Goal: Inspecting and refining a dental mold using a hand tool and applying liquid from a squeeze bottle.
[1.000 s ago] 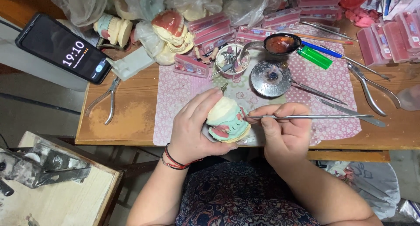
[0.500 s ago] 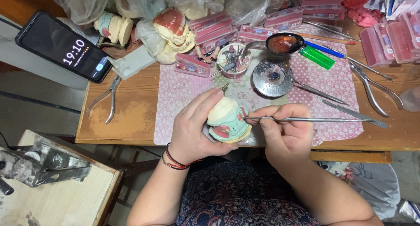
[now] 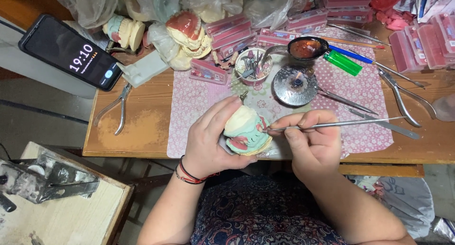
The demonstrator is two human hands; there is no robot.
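Observation:
My left hand (image 3: 208, 140) grips a cream plaster dental model (image 3: 246, 130) with pink wax gums and pale green parts, held over the front edge of the wooden table (image 3: 137, 126). My right hand (image 3: 313, 143) pinches a thin metal carving tool (image 3: 341, 124) like a pen. Its tip touches the pink wax on the right side of the model. Both hands hover above a pink patterned mat (image 3: 194, 102).
A small burner dish (image 3: 297, 83), a spoon of red wax (image 3: 305, 48), a cup of burs (image 3: 253, 62), a green lighter (image 3: 342, 62), pliers (image 3: 116, 107) and more metal tools (image 3: 403, 98) lie on the table. A phone (image 3: 71, 53) leans at left; pink tooth boxes and plaster casts crowd the back.
The hands and model stay almost in place; the tool tip shifts slightly along the wax at the model's right side.

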